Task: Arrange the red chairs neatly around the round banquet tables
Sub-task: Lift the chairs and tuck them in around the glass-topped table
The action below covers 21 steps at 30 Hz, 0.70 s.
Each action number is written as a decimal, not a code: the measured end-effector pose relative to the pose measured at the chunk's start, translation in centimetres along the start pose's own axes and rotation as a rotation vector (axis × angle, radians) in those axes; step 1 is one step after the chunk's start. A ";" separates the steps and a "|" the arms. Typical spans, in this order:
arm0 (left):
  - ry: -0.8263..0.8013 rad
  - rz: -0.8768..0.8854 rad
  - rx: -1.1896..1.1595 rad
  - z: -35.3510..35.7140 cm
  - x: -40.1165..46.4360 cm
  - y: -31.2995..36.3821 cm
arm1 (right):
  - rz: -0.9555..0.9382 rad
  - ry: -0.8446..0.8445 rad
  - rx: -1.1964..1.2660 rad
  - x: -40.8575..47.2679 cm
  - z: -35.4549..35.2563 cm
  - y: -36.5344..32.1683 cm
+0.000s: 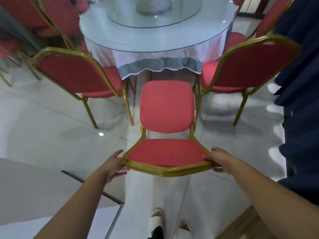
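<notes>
A glossy pale tiled floor (51, 135) was seen across most of the frame, with light reflected on it and dark joint lines running diagonally. In the upper middle, a round banquet table (155, 42) was covered by a white cloth with a grey scalloped band, topped by a glass sheet and a round glass turntable (153, 14). A dark blue curtain (300, 100) was hung down the right edge.

In the lower middle, the red padded chair with a gold metal frame (166, 107) was placed facing the table, its seat just short of the cloth's hem. Its top rail was gripped at both ends: the left hand (114, 165) was wrapped round the left corner, thumb on top and fingers curled beneath, and the right hand (220, 160) was wrapped round the right corner in the same way, fingers held together.

The gap at the table was flanked by a second red and gold chair (77, 75) at the left centre and a third red and gold chair (250, 66) at the right centre, both with seats tucked near the cloth. The front legs of the held chair were set close between the legs of these two. More red chairs (34, 14) were crowded in the upper left, blurred, and another (269, 19) was seen at the upper right. Pale slippers (156, 219) were visible at the bottom edge.
</notes>
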<state>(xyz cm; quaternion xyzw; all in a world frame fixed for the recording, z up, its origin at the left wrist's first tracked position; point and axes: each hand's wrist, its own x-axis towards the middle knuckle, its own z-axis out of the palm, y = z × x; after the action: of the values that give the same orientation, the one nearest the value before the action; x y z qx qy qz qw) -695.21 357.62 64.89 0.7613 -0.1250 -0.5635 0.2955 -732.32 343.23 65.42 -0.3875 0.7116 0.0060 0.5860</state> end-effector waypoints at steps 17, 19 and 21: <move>-0.034 0.266 0.066 0.4 3.2 12.0 | -0.396 0.115 -0.129 -2.0 -1.0 -13.5; -0.040 0.269 0.103 -0.2 4.5 14.3 | -0.391 0.115 -0.140 -1.4 -0.9 -15.2; -0.014 0.304 0.176 -0.5 5.8 16.7 | -0.401 0.130 -0.144 -0.8 -0.8 -16.9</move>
<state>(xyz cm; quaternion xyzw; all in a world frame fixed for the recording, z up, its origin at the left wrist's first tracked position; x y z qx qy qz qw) -690.40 341.50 70.32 0.7527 -0.2895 -0.5045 0.3085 -723.54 331.46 73.82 -0.5618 0.6544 -0.0849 0.4990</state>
